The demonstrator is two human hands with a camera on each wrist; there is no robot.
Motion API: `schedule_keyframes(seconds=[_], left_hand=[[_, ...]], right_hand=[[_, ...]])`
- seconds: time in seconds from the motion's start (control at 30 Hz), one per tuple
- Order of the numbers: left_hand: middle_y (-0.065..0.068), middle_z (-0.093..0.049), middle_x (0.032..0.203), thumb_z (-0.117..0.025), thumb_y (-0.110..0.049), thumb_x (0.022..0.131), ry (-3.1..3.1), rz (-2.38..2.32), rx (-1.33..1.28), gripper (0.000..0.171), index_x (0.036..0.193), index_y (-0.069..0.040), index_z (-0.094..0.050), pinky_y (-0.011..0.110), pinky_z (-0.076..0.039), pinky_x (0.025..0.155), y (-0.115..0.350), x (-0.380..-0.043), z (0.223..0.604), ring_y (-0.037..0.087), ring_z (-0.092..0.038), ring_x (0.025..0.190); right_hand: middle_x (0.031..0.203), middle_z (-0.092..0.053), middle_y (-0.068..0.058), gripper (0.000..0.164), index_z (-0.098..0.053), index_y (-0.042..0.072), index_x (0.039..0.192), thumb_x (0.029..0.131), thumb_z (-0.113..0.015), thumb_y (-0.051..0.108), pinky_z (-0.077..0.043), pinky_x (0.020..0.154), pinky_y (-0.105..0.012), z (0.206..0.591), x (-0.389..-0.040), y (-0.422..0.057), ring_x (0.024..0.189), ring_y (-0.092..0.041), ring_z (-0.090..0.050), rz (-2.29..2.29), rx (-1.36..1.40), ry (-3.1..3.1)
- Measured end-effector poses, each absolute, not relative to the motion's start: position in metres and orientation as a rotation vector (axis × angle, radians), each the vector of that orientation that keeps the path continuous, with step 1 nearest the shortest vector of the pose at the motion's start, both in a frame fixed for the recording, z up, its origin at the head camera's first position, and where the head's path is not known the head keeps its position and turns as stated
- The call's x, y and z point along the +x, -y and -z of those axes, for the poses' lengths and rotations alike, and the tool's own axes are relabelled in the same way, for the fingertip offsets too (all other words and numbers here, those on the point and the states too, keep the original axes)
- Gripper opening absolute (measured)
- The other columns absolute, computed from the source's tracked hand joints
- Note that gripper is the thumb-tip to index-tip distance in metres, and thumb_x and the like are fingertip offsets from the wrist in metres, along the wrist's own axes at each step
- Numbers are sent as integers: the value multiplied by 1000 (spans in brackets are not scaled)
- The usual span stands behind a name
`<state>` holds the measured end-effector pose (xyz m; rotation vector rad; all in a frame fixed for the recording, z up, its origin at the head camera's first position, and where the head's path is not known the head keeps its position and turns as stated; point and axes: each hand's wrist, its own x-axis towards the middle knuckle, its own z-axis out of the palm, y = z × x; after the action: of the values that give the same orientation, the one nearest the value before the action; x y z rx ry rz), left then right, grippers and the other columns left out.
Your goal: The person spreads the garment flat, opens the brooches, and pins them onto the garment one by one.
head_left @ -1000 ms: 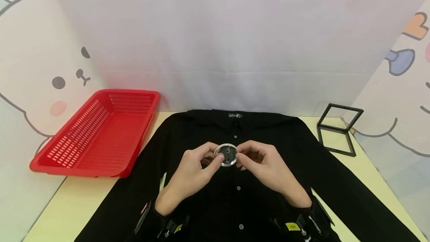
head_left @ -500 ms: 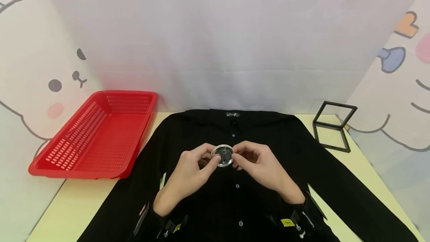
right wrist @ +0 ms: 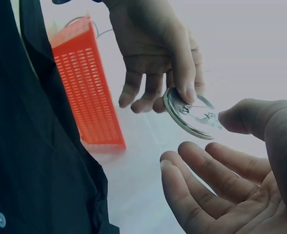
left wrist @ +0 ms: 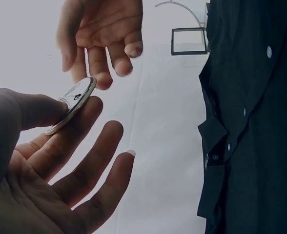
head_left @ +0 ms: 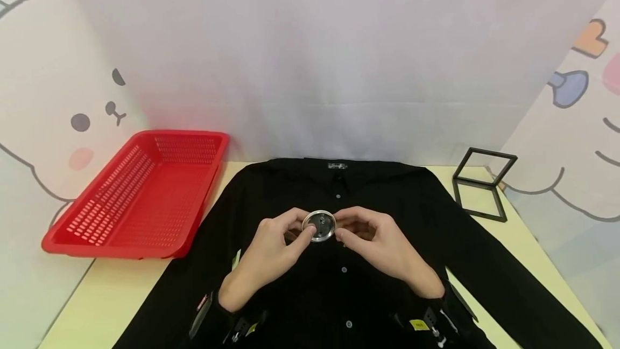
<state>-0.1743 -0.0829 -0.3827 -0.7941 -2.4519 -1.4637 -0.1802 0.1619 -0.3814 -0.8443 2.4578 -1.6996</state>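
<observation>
A round pin-back badge (head_left: pixel 318 225), metal-rimmed with its back towards me, is held above the black shirt (head_left: pixel 290 187). My left hand (head_left: pixel 273 252) pinches its left side, thumb on the back and fingers beneath, the other fingers spread in the left wrist view. Close to the badge's right edge is my right hand (head_left: pixel 382 244), fingers loosely bent and holding nothing. In the right wrist view the right thumb (right wrist: pixel 236 117) lies close to the badge's pin fittings (right wrist: pixel 185 110); whether it touches them I cannot tell. Whether the pin is fastened is too small to see.
A red perforated basket (head_left: pixel 194 198) stands at the left on the pale yellow table (head_left: pixel 104 290). At the back right is a black folding frame (head_left: pixel 479 182). The shirt lies spread across the table, sleeves out to both sides, before a white curtain (head_left: pixel 329 58).
The right thumb and fingers have come off the badge's right edge. The left hand keeps its pinch, and the badge stays nearly in place. The head view has shifted slightly.
</observation>
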Motion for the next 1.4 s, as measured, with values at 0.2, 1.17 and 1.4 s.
schedule_keyframes(seconds=[0.2, 1.17, 1.4], left_hand=[[-6, -76, 84, -71, -7, 97, 2462, 1458, -768, 11, 107, -12, -71, 25, -60, 69, 93, -172, 386, 1, -68, 73], [-7, -75, 84, -71, -9, 97, 2579, 1441, -548, 10, 105, -15, -70, 23, -52, 61, 141, -172, 422, 2, -62, 64], [-5, -75, 82, -71, -9, 97, 2588, 1448, -546, 9, 103, -14, -70, 22, -52, 60, 142, -172, 425, 0, -60, 64]], right_hand=[[111, -74, -3, 35, -63, 15, 135, 101, -67, 12, -61, 77, -28, 384, -176, -164, 97, -9, -72, 1616, -831, -2530], [135, -66, -4, 47, -63, 12, 136, 93, -78, 17, -58, 93, -43, 415, -167, -194, 121, -22, -66, 1100, -856, -3110], [149, -56, -15, 58, -56, 8, 146, 93, -78, 17, -55, 100, -51, 414, -169, -194, 134, -35, -58, 1036, -864, -3128]])
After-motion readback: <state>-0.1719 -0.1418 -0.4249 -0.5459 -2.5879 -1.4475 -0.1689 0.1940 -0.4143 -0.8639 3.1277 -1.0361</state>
